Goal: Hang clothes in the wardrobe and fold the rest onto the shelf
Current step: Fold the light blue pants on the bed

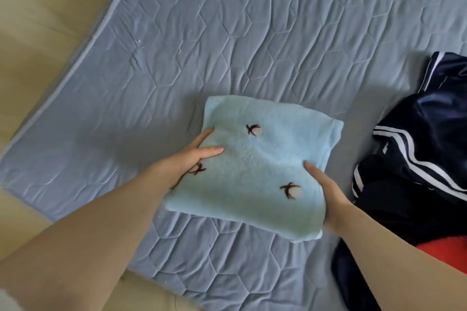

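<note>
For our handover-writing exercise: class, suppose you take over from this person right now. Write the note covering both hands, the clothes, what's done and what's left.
Hands: left hand and right hand grip opposite edges of the folded light blue towel, over the quilted mat.
Done: towel folded.
Left: shelve it; the navy striped garment and a red item lie heaped at the right.

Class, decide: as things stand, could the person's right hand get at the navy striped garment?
Probably yes, once freed: the navy striped garment lies beside the right hand with nothing between, but that hand grips the folded blue towel.
</note>
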Demonstrator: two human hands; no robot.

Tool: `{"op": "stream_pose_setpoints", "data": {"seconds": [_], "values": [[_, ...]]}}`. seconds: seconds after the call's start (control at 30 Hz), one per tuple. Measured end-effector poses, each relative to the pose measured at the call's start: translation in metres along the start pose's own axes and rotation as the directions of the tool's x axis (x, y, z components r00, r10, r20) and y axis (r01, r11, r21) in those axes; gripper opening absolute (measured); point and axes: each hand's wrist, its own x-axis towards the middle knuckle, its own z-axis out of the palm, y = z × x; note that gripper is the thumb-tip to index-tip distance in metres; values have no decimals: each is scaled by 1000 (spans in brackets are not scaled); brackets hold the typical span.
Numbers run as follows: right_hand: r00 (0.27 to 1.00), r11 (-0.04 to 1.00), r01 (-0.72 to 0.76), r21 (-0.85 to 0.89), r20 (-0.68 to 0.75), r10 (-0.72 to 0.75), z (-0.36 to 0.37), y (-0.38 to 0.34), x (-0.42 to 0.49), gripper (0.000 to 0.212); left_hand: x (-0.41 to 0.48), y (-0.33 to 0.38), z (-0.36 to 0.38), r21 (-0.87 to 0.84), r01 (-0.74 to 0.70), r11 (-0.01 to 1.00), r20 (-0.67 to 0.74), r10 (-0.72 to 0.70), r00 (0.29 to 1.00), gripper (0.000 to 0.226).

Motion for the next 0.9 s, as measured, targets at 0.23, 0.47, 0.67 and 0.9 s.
{"op": "stream_pose_setpoints", "data": {"seconds": [0.23,0.47,0.67,0.9], "values": [[999,1000,24,-1,-21,-25,31,7,-56,85,-78,11,-14,-119,-51,992,-51,45,998,37],[970,967,240,-84,41,-238,118,-61,-163,64,-186,112,-48,-129,-291,948,-183,266,946,47],[879,865,473,-166,158,-450,205,-132,-287,33,-322,211,-67,-113,-504,856,-309,452,837,37],[718,701,684,-201,355,-599,302,-169,-429,31,-474,283,-101,-2,-697,717,-434,628,646,48]]}}
